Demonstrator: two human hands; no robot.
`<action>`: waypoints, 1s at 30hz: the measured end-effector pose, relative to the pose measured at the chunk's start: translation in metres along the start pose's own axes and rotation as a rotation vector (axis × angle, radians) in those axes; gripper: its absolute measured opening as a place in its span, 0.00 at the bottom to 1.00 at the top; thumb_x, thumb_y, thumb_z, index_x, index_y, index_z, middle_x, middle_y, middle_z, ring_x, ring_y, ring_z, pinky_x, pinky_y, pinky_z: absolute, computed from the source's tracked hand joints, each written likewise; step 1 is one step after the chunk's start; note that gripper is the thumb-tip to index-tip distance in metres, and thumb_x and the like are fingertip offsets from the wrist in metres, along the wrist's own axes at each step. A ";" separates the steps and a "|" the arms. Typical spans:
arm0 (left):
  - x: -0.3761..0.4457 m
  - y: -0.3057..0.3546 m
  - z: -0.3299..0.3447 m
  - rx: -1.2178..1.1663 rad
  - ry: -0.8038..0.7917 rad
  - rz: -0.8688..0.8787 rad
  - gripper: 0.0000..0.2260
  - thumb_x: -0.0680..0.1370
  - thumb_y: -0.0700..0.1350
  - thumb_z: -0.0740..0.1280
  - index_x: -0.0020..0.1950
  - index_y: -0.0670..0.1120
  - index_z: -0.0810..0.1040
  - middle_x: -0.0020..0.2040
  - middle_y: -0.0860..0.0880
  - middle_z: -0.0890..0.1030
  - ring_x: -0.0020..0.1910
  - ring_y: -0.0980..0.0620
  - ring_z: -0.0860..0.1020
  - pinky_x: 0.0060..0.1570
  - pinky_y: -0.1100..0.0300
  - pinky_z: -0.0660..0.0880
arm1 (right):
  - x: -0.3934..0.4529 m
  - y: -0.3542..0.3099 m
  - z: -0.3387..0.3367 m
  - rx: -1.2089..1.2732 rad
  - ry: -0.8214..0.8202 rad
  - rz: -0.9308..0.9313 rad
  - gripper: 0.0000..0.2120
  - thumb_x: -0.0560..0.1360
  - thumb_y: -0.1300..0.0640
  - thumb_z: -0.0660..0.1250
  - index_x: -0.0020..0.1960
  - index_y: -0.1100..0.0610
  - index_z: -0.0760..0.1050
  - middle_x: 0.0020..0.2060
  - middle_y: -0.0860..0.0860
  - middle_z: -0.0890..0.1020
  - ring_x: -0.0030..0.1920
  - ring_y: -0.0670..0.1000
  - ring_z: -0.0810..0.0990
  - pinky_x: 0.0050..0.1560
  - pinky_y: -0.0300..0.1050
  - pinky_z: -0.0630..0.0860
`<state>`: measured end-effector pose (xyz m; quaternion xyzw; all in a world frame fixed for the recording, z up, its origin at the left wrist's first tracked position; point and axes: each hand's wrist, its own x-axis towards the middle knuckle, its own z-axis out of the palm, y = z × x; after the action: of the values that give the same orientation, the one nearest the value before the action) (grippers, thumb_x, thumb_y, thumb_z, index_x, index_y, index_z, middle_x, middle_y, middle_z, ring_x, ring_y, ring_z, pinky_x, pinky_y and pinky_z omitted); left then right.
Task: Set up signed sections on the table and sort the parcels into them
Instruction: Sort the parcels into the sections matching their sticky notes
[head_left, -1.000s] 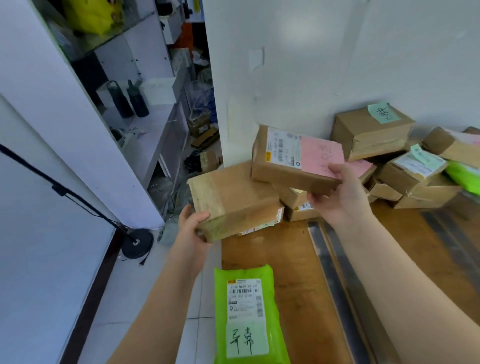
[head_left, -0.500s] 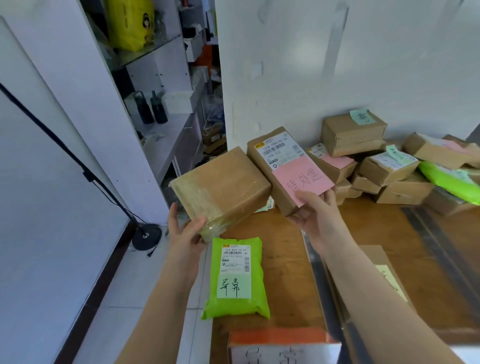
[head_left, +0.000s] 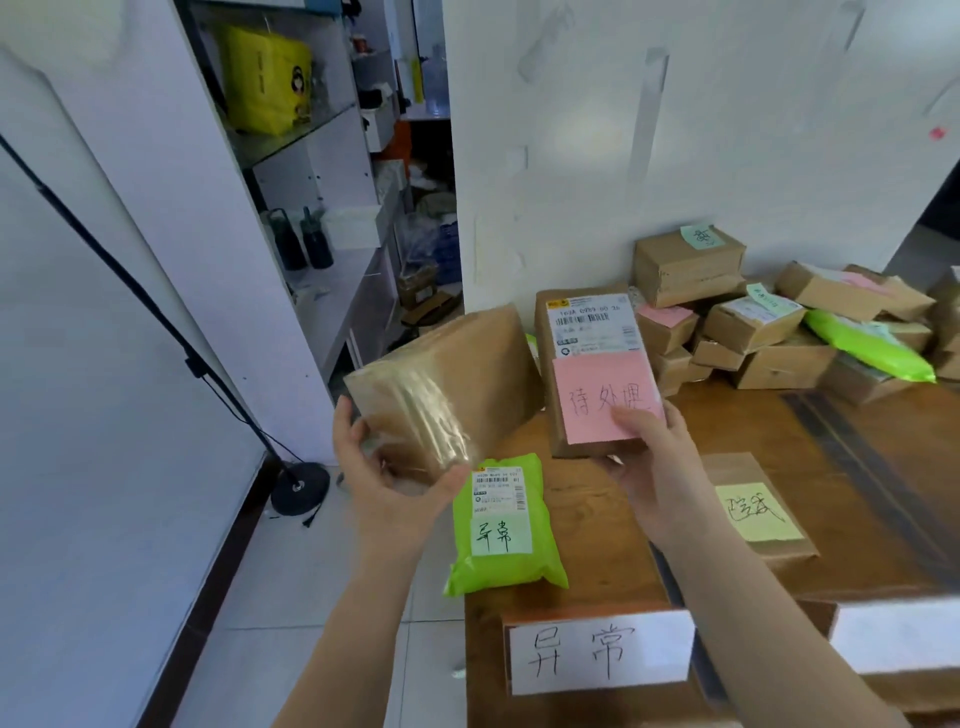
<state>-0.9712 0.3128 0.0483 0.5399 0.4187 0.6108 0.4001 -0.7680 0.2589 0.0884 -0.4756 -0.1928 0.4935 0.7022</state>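
Left hand (head_left: 384, 483) grips a glossy taped cardboard box (head_left: 447, 384), tilted upper-right; right hand (head_left: 654, 467) holds a pink-noted carton (head_left: 592, 364), lengthwise upward.

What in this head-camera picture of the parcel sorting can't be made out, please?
- Second white sign: head view, writing cut off by the right arm.
- Taped box in the left hand: no label side faces the camera.
- Pile notes, e.g. green note: too small to read.
- Green bag's shipping label: print too small.

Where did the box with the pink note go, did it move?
Yes. The box with the pink note came away from the pile of boxes by the wall, toward the person, and now stands more upright in the right hand.
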 end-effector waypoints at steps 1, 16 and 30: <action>-0.005 0.001 -0.004 0.048 -0.016 0.039 0.49 0.54 0.52 0.78 0.68 0.68 0.54 0.68 0.48 0.66 0.61 0.43 0.72 0.61 0.49 0.72 | -0.007 0.003 0.004 0.000 -0.011 0.012 0.13 0.75 0.64 0.64 0.56 0.52 0.69 0.48 0.53 0.82 0.45 0.50 0.81 0.52 0.52 0.76; -0.055 0.009 -0.038 0.201 -0.203 0.165 0.51 0.57 0.57 0.76 0.72 0.59 0.49 0.68 0.61 0.58 0.69 0.67 0.58 0.66 0.74 0.57 | -0.099 0.039 0.013 -0.030 0.002 0.041 0.20 0.72 0.65 0.68 0.62 0.57 0.71 0.54 0.57 0.82 0.55 0.57 0.81 0.58 0.57 0.77; -0.051 0.047 -0.053 -0.062 -0.228 -0.782 0.08 0.78 0.46 0.63 0.39 0.48 0.73 0.38 0.48 0.76 0.36 0.50 0.74 0.51 0.51 0.72 | -0.119 -0.012 -0.033 -0.309 0.004 -0.040 0.32 0.65 0.54 0.71 0.67 0.55 0.67 0.53 0.55 0.80 0.55 0.56 0.81 0.52 0.54 0.79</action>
<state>-1.0210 0.2453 0.0725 0.3919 0.5266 0.3614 0.6621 -0.7891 0.1385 0.1066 -0.5749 -0.2744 0.4428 0.6309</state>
